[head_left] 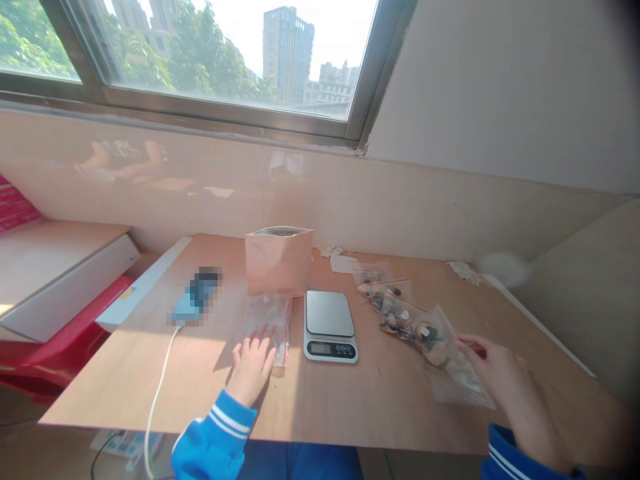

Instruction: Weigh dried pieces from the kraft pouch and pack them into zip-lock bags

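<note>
My left hand (253,363) lies with fingers spread on a flat clear zip bag (273,313) with a red seal strip. My right hand (493,370) pinches the edge of a filled clear zip bag (434,343) at the right; tan and dark pieces show inside it. Beyond it, more filled zip bags (400,317) lie overlapping in a row. Between my hands sits a white kitchen scale (330,313) with a bare metal plate; its display is too small to read. Behind the flat bag stands an upright, open-topped pinkish pouch (277,263), its contents hidden.
A blurred-out phone (197,297) rests at the left of the wooden table (200,393), with a white cable (163,380) running over the front edge. White paper scraps (343,262) lie near the wall. A red stool (65,350) stands at the left under a second table (60,257).
</note>
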### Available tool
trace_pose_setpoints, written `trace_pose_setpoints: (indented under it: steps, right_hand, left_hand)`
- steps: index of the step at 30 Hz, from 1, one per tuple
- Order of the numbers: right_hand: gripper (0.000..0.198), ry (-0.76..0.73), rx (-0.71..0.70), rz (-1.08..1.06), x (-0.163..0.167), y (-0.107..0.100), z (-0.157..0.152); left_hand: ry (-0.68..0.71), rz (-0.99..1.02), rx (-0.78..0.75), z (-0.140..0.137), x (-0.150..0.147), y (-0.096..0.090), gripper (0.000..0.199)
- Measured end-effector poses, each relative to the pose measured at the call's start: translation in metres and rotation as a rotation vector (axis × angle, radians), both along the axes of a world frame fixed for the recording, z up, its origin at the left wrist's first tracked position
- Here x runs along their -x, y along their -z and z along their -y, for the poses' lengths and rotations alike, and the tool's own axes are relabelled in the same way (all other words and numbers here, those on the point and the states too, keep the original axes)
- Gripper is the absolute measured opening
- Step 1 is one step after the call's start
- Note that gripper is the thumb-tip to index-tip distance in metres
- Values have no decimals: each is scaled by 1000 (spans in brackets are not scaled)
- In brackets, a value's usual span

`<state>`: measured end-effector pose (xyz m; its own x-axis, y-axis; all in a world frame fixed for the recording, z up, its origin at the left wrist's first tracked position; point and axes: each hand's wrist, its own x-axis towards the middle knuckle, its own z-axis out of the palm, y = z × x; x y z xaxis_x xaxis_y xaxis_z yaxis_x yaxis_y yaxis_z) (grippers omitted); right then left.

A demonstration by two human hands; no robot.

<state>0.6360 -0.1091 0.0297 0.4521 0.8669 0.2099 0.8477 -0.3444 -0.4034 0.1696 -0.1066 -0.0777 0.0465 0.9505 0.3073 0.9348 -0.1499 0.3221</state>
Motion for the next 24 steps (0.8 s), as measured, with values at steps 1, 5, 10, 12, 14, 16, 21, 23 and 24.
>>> trace_pose_setpoints:
  steps: [1, 5, 10, 12, 14, 16, 21, 23, 24]
  right_hand:
    - [35, 2, -44, -40, 20, -12, 6]
    - [39, -95, -209, -315, 137, -43, 15]
    - [35, -601, -30, -866, 291, -40, 15]
    - [30, -672, -54, -957, 330, -38, 18]
    - [26, -717, -96, -966, 351, -37, 22]
    - [24, -786, -115, -937, 358, -34, 26]
    - [23, -991, -144, -874, 345, -22, 27]
    - [18, -976, -157, -874, 338, -19, 26]
    - [15, -943, -165, -875, 336, -19, 26]
  left_hand:
    - [-25, 82, -6, 2, -3, -10, 37]
    - [31, 671, 121, 21, -20, -64, 35]
    - [149, 1111, 238, 43, -27, -106, 38]
    - [82, 1139, 151, 45, -18, -109, 38]
    - [29, 1153, 98, 45, -5, -109, 37]
    - [8, 1154, 89, 43, 6, -107, 36]
    - [-51, 1086, 117, 37, 10, -104, 37]
    - [-49, 1074, 146, 35, 1, -105, 39]
    - [-39, 1074, 166, 35, -4, -105, 40]
